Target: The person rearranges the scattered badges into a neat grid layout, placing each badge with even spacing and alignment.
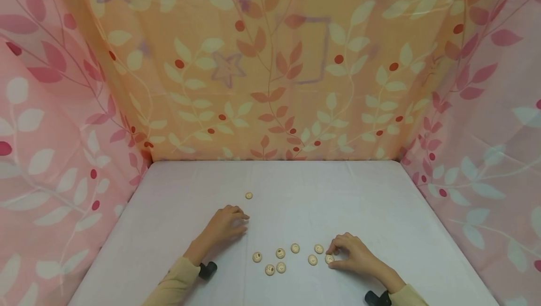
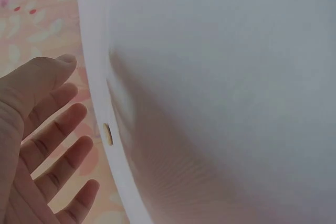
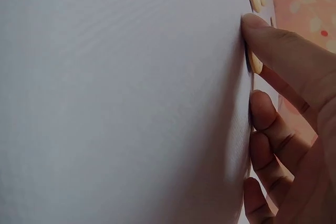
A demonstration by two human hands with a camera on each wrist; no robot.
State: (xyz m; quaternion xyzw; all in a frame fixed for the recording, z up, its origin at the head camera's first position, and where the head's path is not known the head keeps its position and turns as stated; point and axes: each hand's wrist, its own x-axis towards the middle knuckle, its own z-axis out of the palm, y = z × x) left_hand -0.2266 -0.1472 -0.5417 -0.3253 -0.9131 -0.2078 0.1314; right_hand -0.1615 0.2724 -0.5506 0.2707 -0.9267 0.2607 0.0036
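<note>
We are seeing nine pale discs lying on a white table, handling under way. At the near right, a right hand is pinching the gripped disc between thumb and finger, low at the tabletop. Two neighbouring discs are lying just left of it, five more are spreading across the near middle, and a lone disc is sitting well apart on the far side. A left hand is hovering near that one, fingers parted, holding nothing. We are judging the work unfinished, with one disc in the grip and eight lying free; which are finally placed we cannot tell. We are also counting two black wrist devices.
</note>
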